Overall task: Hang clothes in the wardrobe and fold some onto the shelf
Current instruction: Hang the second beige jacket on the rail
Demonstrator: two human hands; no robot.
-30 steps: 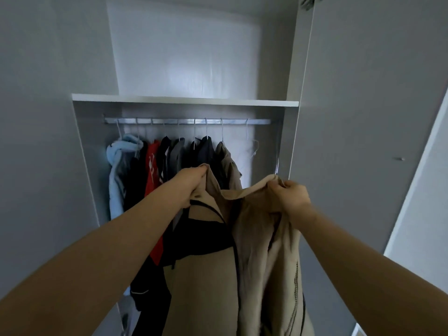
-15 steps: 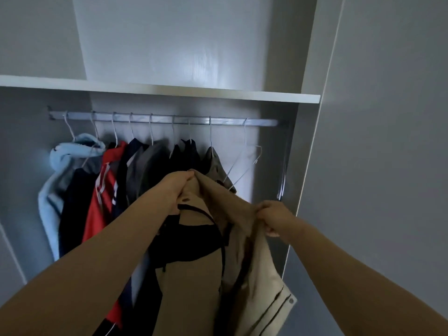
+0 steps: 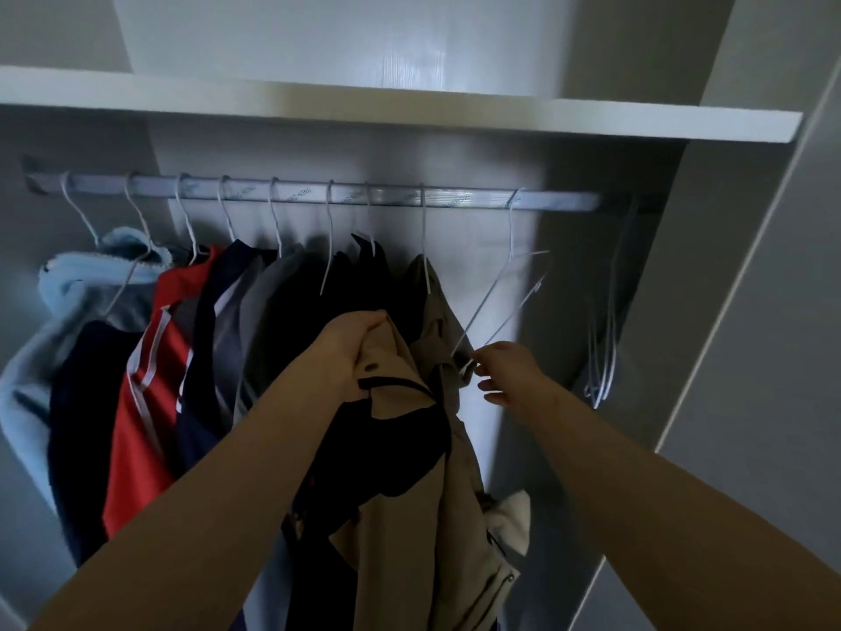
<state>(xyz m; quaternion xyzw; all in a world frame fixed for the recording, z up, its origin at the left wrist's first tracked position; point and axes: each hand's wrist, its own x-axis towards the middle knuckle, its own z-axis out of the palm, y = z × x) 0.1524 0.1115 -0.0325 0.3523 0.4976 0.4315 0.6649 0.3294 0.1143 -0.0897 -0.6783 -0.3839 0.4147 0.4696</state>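
My left hand [image 3: 348,346] grips the collar of a beige jacket with a black lining [image 3: 409,471], which hangs down in front of me. My right hand [image 3: 503,373] pinches the lower corner of an empty white wire hanger [image 3: 505,302] that hangs tilted on the metal rail [image 3: 455,199]. Several garments hang on the rail to the left: a light blue fleece [image 3: 68,284], a red top [image 3: 150,403], dark and grey pieces, and a khaki garment [image 3: 432,307] right behind the jacket.
A white shelf [image 3: 409,109] spans the wardrobe above the rail. A few spare wire hangers [image 3: 605,348] dangle at the rail's right end by the side panel. The open wardrobe door [image 3: 773,311] stands on the right.
My right hand let go of the jacket's shoulder and took hold of the empty hanger. The jacket now hangs from my left hand alone. The view moved closer to the rail.
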